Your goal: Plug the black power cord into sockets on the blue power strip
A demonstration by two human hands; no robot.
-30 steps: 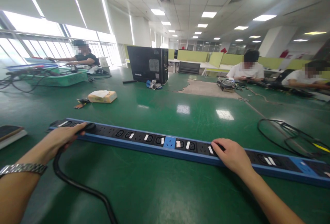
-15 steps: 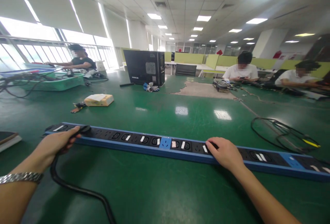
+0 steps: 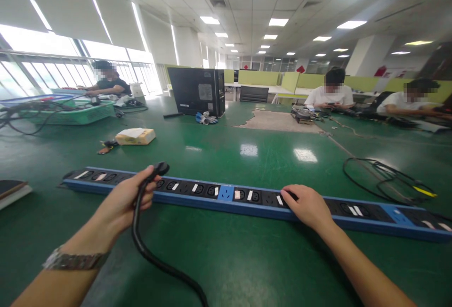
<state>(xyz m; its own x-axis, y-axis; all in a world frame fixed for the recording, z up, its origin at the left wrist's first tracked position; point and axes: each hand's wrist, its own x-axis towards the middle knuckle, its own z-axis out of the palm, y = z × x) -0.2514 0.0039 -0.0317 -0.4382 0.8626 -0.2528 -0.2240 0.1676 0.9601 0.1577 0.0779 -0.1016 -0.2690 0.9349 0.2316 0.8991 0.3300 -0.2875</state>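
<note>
Your left hand (image 3: 125, 201) is clenched around the black plug (image 3: 159, 169), whose head sticks out above your fingers, just over the sockets of the power strip (image 3: 226, 195); its cable (image 3: 155, 260) hangs below your fist toward you. Your right hand (image 3: 307, 206) lies flat on the strip, pressing it to the green table (image 3: 226, 260), gripping nothing.

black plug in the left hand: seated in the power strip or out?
Out. The left hand holds the black plug lifted above the power strip, its cable trailing down; the right hand rests on the strip.
</note>
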